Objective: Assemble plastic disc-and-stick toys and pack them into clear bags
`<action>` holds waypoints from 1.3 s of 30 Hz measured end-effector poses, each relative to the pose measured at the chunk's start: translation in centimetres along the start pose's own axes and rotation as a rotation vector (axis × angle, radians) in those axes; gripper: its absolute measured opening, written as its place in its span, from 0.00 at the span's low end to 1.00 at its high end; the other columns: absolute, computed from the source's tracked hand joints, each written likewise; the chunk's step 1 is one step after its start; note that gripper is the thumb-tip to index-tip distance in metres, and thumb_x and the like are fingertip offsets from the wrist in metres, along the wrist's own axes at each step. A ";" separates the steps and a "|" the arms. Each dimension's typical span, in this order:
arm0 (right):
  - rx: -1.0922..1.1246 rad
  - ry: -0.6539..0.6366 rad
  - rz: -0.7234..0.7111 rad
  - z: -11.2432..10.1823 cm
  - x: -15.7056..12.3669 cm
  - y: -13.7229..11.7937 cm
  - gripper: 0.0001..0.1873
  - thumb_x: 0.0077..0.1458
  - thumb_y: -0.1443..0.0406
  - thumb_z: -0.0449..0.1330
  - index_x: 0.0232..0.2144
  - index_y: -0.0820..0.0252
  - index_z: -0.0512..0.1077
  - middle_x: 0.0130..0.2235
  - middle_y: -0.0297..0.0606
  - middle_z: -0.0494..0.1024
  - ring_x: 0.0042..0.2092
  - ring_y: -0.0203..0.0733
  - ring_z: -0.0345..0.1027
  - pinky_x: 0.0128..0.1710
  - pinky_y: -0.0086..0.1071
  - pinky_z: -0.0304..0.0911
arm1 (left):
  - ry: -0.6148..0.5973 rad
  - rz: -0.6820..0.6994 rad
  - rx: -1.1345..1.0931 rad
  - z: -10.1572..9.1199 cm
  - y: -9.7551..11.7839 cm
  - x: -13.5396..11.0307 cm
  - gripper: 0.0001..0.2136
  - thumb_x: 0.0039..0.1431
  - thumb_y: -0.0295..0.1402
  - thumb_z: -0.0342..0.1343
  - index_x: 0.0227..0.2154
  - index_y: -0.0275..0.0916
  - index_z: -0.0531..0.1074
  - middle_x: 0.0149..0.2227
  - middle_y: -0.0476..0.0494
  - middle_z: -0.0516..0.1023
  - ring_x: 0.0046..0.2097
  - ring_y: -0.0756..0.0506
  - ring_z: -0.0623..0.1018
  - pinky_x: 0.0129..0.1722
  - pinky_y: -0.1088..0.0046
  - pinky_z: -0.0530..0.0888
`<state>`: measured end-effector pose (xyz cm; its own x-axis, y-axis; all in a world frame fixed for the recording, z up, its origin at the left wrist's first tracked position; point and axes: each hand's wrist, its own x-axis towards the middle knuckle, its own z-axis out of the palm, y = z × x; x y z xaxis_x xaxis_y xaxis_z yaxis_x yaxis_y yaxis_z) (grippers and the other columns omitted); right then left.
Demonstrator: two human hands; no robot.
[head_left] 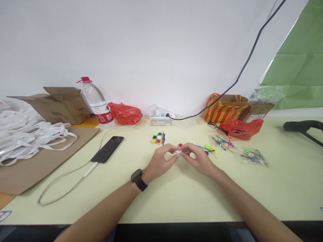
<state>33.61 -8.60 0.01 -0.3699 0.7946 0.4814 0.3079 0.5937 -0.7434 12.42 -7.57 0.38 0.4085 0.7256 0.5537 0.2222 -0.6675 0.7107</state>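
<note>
My left hand pinches a small white plastic piece over the middle of the table. My right hand meets it from the other side, thumb and fingertips closed on a thin white stick at the piece. Whether the two white parts are joined I cannot tell. A small red round piece shows just beyond my fingertips. Behind my left hand sit several coloured round pieces with coloured sticks beside them. More loose coloured plastic parts lie near my right hand.
Bagged plastic parts lie to the right, near a red plastic bag. Leftward are a phone on a cable, a large bottle, white straps and a cardboard box. A power strip stands by the wall.
</note>
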 end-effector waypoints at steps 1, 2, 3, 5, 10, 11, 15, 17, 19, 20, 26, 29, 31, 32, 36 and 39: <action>-0.006 -0.005 0.008 0.0 0.0 0.0 0.07 0.69 0.60 0.56 0.44 0.55 0.72 0.39 0.39 0.77 0.38 0.42 0.71 0.35 0.34 0.67 | -0.011 0.032 0.024 -0.1 0.0 0.0 0.07 0.65 0.30 0.61 0.45 0.41 0.78 0.43 0.43 0.83 0.45 0.44 0.82 0.47 0.67 0.77; -0.008 -0.007 0.014 0.0 0.0 0.0 0.07 0.69 0.60 0.56 0.44 0.55 0.72 0.38 0.38 0.76 0.37 0.41 0.69 0.34 0.33 0.66 | -0.023 0.059 0.041 -0.2 0.1 0.0 0.07 0.65 0.29 0.60 0.45 0.41 0.77 0.44 0.43 0.83 0.45 0.44 0.81 0.48 0.67 0.76; -0.008 -0.008 0.017 0.0 -0.1 0.0 0.06 0.69 0.61 0.57 0.44 0.55 0.71 0.37 0.37 0.76 0.36 0.40 0.69 0.33 0.32 0.65 | -0.035 0.080 0.054 -0.3 0.1 0.0 0.07 0.65 0.29 0.60 0.45 0.41 0.77 0.44 0.43 0.83 0.46 0.44 0.81 0.48 0.67 0.76; 0.003 -0.009 0.020 -0.1 -0.1 -0.1 0.05 0.69 0.61 0.57 0.43 0.55 0.71 0.36 0.35 0.74 0.36 0.39 0.68 0.32 0.32 0.63 | -0.040 0.108 0.086 -0.4 0.0 0.0 0.07 0.65 0.28 0.59 0.44 0.41 0.77 0.43 0.43 0.83 0.46 0.44 0.81 0.47 0.67 0.75; 0.047 -0.046 0.031 -0.3 -0.1 -0.6 0.05 0.68 0.63 0.56 0.43 0.55 0.71 0.35 0.34 0.72 0.35 0.38 0.66 0.32 0.31 0.63 | -0.031 0.126 0.190 -0.6 -0.3 -0.1 0.05 0.62 0.28 0.60 0.40 0.40 0.75 0.37 0.45 0.81 0.40 0.45 0.81 0.42 0.69 0.74; 0.052 -0.059 0.035 -0.3 -0.1 -0.6 0.05 0.68 0.63 0.56 0.43 0.55 0.71 0.35 0.35 0.72 0.35 0.38 0.66 0.32 0.31 0.63 | -0.037 0.129 0.206 -0.6 -0.4 -0.1 0.05 0.61 0.28 0.60 0.39 0.40 0.75 0.36 0.45 0.81 0.39 0.45 0.81 0.41 0.69 0.74; 0.094 -0.100 0.058 -0.2 -0.1 -0.6 0.05 0.68 0.62 0.56 0.42 0.55 0.71 0.36 0.35 0.73 0.35 0.39 0.66 0.33 0.33 0.63 | -0.060 0.159 0.223 -0.7 -0.7 -0.1 0.06 0.57 0.25 0.60 0.36 0.40 0.73 0.33 0.48 0.79 0.35 0.47 0.79 0.37 0.70 0.72; 0.132 -0.110 0.072 -0.1 -0.1 -0.4 0.06 0.68 0.61 0.57 0.42 0.55 0.71 0.37 0.36 0.74 0.36 0.40 0.67 0.35 0.33 0.65 | -0.067 0.172 0.205 -0.8 -0.7 -0.1 0.06 0.56 0.24 0.60 0.35 0.40 0.73 0.32 0.48 0.79 0.35 0.47 0.79 0.37 0.71 0.73; 0.161 -0.107 0.091 -0.1 -0.1 -0.1 0.07 0.68 0.59 0.58 0.42 0.55 0.71 0.37 0.37 0.74 0.37 0.41 0.68 0.36 0.34 0.66 | -0.067 0.165 0.186 -0.7 -0.5 0.0 0.06 0.57 0.24 0.60 0.35 0.40 0.73 0.32 0.48 0.79 0.35 0.47 0.79 0.38 0.70 0.73; 0.171 -0.096 0.104 -0.2 -0.1 0.1 0.08 0.68 0.58 0.58 0.42 0.55 0.71 0.38 0.37 0.75 0.38 0.41 0.69 0.37 0.34 0.66 | -0.064 0.153 0.173 -0.7 -0.4 0.0 0.05 0.58 0.24 0.60 0.35 0.40 0.73 0.33 0.48 0.79 0.36 0.47 0.79 0.39 0.70 0.74; 0.283 -0.009 0.184 -0.9 0.2 0.4 0.14 0.64 0.52 0.62 0.44 0.55 0.72 0.39 0.38 0.75 0.40 0.43 0.70 0.41 0.37 0.69 | -0.081 -0.028 -0.161 -0.3 0.5 0.1 0.04 0.65 0.32 0.60 0.37 0.37 0.76 0.43 0.40 0.80 0.43 0.45 0.81 0.46 0.67 0.79; 0.325 -0.038 0.195 -1.0 0.3 0.2 0.16 0.64 0.51 0.62 0.46 0.55 0.72 0.39 0.39 0.75 0.40 0.43 0.70 0.39 0.36 0.69 | -0.142 -0.138 -0.302 -0.2 0.5 0.2 0.07 0.65 0.36 0.62 0.36 0.36 0.78 0.43 0.38 0.81 0.45 0.43 0.82 0.50 0.65 0.79; 0.269 -0.007 0.170 -1.0 0.3 0.1 0.16 0.65 0.52 0.61 0.48 0.54 0.71 0.43 0.41 0.76 0.43 0.45 0.71 0.43 0.39 0.70 | -0.167 -0.207 -0.360 -0.2 0.3 0.3 0.09 0.63 0.37 0.65 0.38 0.36 0.79 0.41 0.39 0.82 0.44 0.43 0.82 0.50 0.64 0.78; 0.206 0.043 0.149 -0.9 0.3 0.1 0.17 0.65 0.52 0.60 0.50 0.53 0.70 0.46 0.43 0.75 0.46 0.46 0.71 0.46 0.41 0.70 | -0.168 -0.236 -0.388 -0.2 0.3 0.3 0.09 0.62 0.38 0.66 0.38 0.36 0.79 0.40 0.39 0.83 0.43 0.44 0.82 0.50 0.64 0.78; -0.026 0.234 0.030 -0.7 0.0 0.3 0.26 0.69 0.55 0.55 0.65 0.49 0.57 0.52 0.45 0.70 0.48 0.47 0.69 0.53 0.46 0.67 | -0.091 -0.311 -0.478 -0.2 0.0 0.5 0.12 0.57 0.39 0.70 0.38 0.37 0.80 0.40 0.40 0.83 0.42 0.44 0.82 0.48 0.65 0.79; -0.076 0.228 -0.066 -0.7 -0.4 0.4 0.30 0.71 0.56 0.52 0.70 0.47 0.49 0.47 0.42 0.69 0.44 0.45 0.68 0.49 0.44 0.67 | -0.024 -0.346 -0.491 -0.2 -0.1 0.8 0.12 0.54 0.39 0.72 0.37 0.36 0.80 0.40 0.41 0.84 0.42 0.44 0.83 0.49 0.65 0.79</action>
<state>34.51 -8.60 -0.22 -0.1865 0.7565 0.6269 0.3580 0.6465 -0.6737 12.48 -6.89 0.80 0.4065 0.8791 0.2488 -0.0866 -0.2341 0.9684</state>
